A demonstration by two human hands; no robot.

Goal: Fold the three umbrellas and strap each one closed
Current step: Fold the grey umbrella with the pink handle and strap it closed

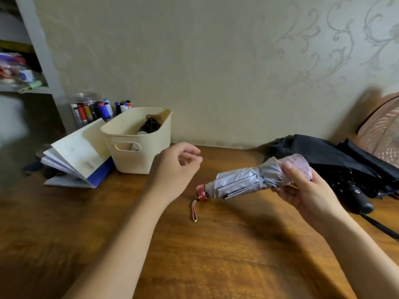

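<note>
Only crinkled silver umbrella (239,182) in right hand (306,190)

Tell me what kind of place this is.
Probably a home desk or study corner. Signs: a wooden table against a wall with patterned wallpaper, a jar of markers beside an open book, and a shelf stuffed with odds and ends at the left.

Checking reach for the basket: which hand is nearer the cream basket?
Left. The left hand hovers just right of the cream basket; the right hand grips the silver umbrella farther right.
</note>
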